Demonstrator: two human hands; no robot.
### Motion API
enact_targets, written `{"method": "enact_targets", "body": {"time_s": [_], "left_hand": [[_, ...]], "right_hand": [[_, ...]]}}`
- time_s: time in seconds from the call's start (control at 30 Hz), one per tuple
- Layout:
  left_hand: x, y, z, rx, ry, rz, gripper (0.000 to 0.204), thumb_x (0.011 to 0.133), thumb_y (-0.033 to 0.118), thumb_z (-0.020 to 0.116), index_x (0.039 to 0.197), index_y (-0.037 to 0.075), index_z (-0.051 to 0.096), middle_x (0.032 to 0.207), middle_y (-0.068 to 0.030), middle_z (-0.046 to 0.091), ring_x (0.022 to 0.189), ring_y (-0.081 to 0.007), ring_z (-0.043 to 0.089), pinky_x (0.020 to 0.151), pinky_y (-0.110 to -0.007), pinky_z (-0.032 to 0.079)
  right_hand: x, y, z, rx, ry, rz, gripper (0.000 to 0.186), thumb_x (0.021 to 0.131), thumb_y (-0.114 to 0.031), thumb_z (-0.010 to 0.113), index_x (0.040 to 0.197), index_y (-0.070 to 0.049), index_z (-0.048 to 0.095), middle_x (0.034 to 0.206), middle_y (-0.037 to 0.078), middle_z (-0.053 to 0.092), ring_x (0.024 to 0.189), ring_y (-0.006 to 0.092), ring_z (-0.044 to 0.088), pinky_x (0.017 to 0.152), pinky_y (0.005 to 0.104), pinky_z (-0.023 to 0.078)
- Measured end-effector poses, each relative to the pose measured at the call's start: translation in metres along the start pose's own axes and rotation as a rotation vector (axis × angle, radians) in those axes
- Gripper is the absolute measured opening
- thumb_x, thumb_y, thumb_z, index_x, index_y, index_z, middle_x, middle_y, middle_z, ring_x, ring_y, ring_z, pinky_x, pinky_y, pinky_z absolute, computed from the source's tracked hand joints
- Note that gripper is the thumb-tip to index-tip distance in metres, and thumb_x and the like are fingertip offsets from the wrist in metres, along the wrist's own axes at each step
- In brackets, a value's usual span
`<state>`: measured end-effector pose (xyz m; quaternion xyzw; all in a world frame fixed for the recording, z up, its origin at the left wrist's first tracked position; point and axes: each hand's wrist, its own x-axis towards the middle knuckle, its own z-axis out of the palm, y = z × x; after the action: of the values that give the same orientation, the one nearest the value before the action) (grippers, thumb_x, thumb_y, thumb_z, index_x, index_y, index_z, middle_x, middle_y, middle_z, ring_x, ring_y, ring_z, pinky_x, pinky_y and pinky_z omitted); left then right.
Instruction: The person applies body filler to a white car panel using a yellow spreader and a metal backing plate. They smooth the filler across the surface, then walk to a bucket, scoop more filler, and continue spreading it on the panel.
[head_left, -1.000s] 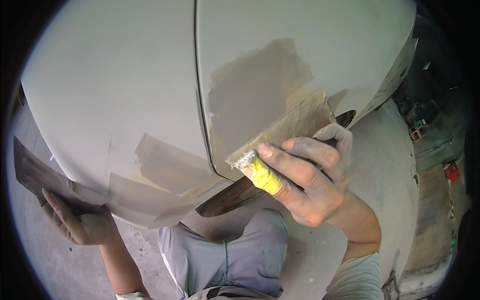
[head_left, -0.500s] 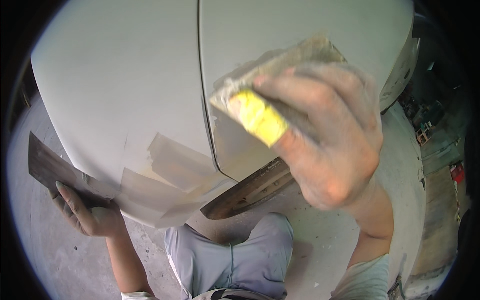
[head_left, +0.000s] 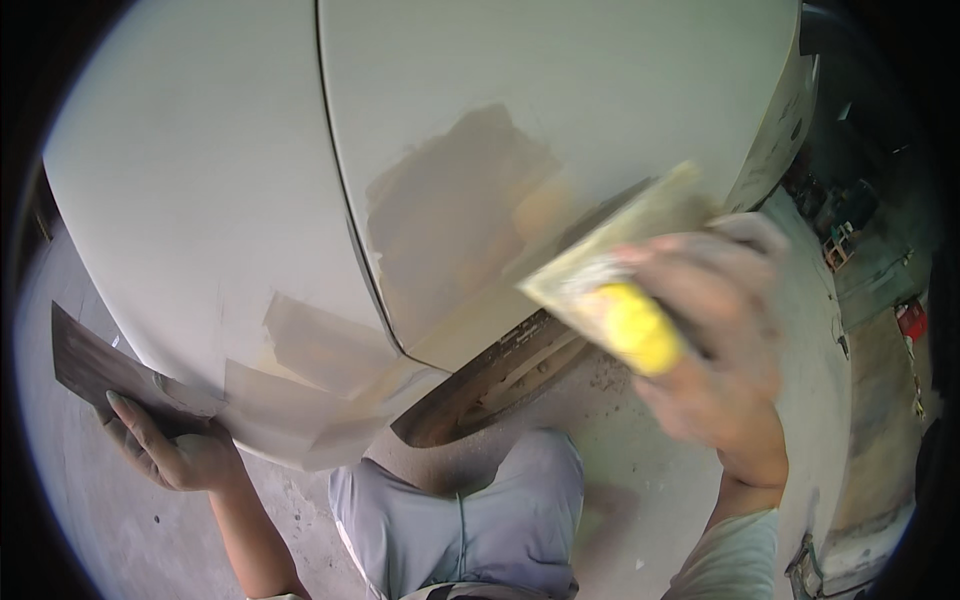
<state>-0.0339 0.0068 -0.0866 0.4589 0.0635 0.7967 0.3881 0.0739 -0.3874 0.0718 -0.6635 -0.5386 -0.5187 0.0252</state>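
Observation:
My right hand (head_left: 725, 335), blurred by motion, is closed round a wide, flat, pale filler spreader (head_left: 640, 220). Yellow tape (head_left: 640, 328) wraps its thumb, and whitish paste smears the spreader beside it. The blade lies at the lower edge of a white car panel (head_left: 620, 90), right of a grey-brown filler patch (head_left: 455, 205); whether it touches is unclear. At the left, my left hand (head_left: 185, 452) grips a dark flat plate (head_left: 115, 360) from below, near the body's lower corner. Smaller filler patches (head_left: 325, 345) mark the panel left of the seam.
A dark vertical seam (head_left: 335, 165) divides the two panels. Below them shows the dark, rusty underside edge (head_left: 480, 395). My knees (head_left: 455, 510) are bent under the body, over a concrete floor (head_left: 630, 500). A red object (head_left: 911, 320) and clutter stand far right.
My right hand and the spreader have moved down and right, uncovering the large filler patch. The car body has shifted slightly left in view. My left hand still holds the plate.

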Motion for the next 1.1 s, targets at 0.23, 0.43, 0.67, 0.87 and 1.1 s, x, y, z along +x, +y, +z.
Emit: {"method": "enact_targets", "body": {"time_s": [0.23,0.43,0.67,0.87,1.1], "left_hand": [[0.002,-0.012,-0.008,0.199,-0.069,0.177,0.036,0.108,0.009,0.050,0.133,-0.014,0.062,0.145,-0.0209,0.057,0.140,-0.0294,0.051,0.111,-0.039,0.050],[0.009,-0.016,-0.032,0.802,-0.170,0.808,0.066,0.079,0.013,0.089,0.134,-0.012,0.062,0.132,-0.0206,0.069,0.127,-0.0373,0.064,0.103,-0.042,0.058],[0.014,-0.012,-0.034,0.799,-0.198,0.811,0.072,0.075,0.018,0.094,0.134,-0.010,0.063,0.131,-0.0212,0.070,0.126,-0.0391,0.065,0.100,-0.044,0.060],[0.011,-0.016,-0.028,0.776,-0.140,0.739,0.071,0.076,0.014,0.092,0.135,-0.012,0.062,0.129,-0.0287,0.067,0.120,-0.0411,0.067,0.097,-0.044,0.059],[0.008,-0.016,-0.026,0.771,-0.168,0.796,0.066,0.077,0.001,0.087,0.136,-0.013,0.060,0.127,-0.0260,0.068,0.116,-0.0413,0.068,0.100,-0.044,0.058]], "right_hand": [[0.041,0.034,0.039,0.103,0.261,-0.214,0.027,0.080,-0.006,0.075,0.106,0.003,0.072,0.101,0.022,0.073,0.090,0.0373,0.072,0.079,0.0461,0.061],[0.019,0.014,0.051,0.132,0.241,-0.097,0.017,0.080,-0.012,0.073,0.093,-0.001,0.075,0.102,0.021,0.075,0.092,0.0355,0.074,0.082,0.0509,0.062],[-0.032,0.009,0.068,0.046,0.211,-0.148,0.021,0.083,-0.026,0.074,0.099,-0.015,0.083,0.108,0.006,0.076,0.102,0.0218,0.071,0.098,0.0618,0.060],[-0.030,0.012,0.032,0.072,0.075,-0.074,0.024,0.084,-0.025,0.072,0.101,-0.010,0.081,0.113,0.011,0.075,0.104,0.0275,0.071,0.093,0.0598,0.060],[0.063,0.045,0.053,0.036,0.450,-0.421,0.028,0.078,-0.016,0.073,0.099,0.003,0.074,0.102,0.022,0.074,0.087,0.0343,0.073,0.077,0.0468,0.063]]}}
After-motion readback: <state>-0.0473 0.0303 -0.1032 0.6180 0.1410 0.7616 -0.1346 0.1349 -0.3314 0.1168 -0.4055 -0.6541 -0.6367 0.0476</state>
